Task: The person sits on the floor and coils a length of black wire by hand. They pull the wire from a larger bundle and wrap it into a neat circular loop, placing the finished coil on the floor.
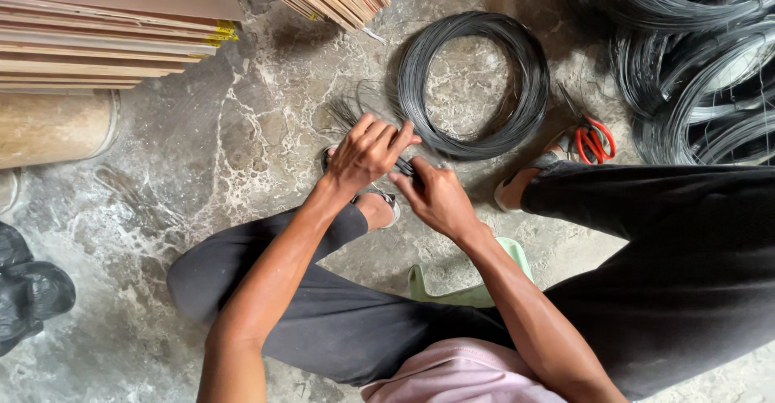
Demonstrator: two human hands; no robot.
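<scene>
Two hands meet over mottled concrete floor (242,145): left hand (367,153) and right hand (436,197) both clenched on a thin bundle of dark wire strands (404,166), just beside a round black wire coil (474,84). Red-handled cutters (596,141) lie near.

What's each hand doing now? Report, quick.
Left hand: closed on the bundle of dark wire strands.
Right hand: closed on the same bundle's near end.
</scene>
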